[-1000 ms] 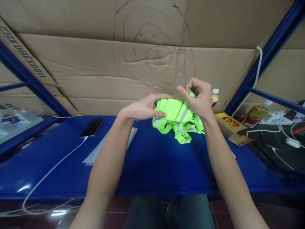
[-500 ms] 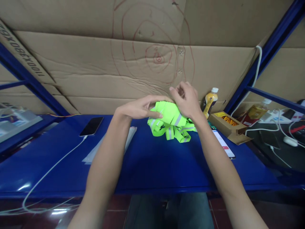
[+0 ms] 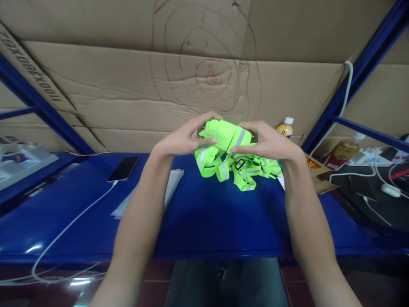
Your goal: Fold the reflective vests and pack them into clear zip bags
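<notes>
Lying left of middle, well back from the worktop's near edge: pale sheets, partly hidden by the left forearm. Loose neon-green straps heap toward the far edge, mid-length; a black buckle shows. Phone sits farther left. Over the heap, left hand grips the folded neon bundle's left end; right hand its right, thumbs in front. Bottle stands beyond, by the far edge. Cardboard behind.

Room to pass lies over the near blue tabletop; the cardboard wall blocks the far side, a bottle and box (flap outspread) the right.
</notes>
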Tool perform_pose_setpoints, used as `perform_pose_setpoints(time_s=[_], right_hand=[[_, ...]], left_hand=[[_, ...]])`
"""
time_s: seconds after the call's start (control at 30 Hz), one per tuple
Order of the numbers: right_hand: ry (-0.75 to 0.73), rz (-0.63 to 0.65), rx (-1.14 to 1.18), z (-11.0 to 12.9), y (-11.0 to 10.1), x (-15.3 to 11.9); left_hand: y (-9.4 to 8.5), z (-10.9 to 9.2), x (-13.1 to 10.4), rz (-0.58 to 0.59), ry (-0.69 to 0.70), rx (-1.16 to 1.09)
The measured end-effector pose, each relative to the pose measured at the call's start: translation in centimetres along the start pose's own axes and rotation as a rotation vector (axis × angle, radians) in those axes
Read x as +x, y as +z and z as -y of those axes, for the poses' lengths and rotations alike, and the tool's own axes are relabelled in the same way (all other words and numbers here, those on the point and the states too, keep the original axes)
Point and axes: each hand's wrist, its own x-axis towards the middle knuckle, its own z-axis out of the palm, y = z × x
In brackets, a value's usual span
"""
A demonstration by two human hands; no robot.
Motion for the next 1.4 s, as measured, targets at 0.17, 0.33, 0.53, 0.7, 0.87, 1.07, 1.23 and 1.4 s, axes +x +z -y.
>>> perform_pose_setpoints(time_s=[0.17,0.33,0.53,0.7,0.87,1.07,1.23,1.4], right_hand=[[-0.009,-0.100,-0.026,-0.8,0.5,0.5],[-0.060,-0.240,0.015,-1.1,0.7,0.6],[-0.123,-0.383,-0.131,-1.1,1.0,0.7],[-0.220,-0.438,-0.270,-3.0,2.9,1.4],[-0.290,-0.464,-0.376,-4.4,4.9,2.5],[-0.267,-0.174,-0.097,-3.0,3.7,-0.7],[-0.076,-0.147,0.037,-4.5,6.3,-6.1],[0.065,-0.076,0.070,-6.8,10.5,-8.8]], left_hand=[[0.5,-0.3,0.4,-0.098,0.017,-0.100],[1.0,-0.2,0.3,-0.116,-0.153,-0.171],[2.4,0.5,0.9,-0.240,-0.275,-0.539],[2.6,-0.6,1.5,-0.271,-0.362,-0.703],[1.8,-0.9,1.0,-0.276,-0.420,-0.748],[2.2,1.1,-1.4,-0.208,-0.358,-0.641],[5.6,3.4,-4.9,-0.043,-0.255,-0.423],[9.5,3.9,-7.0,-0.014,-0.283,-0.331]])
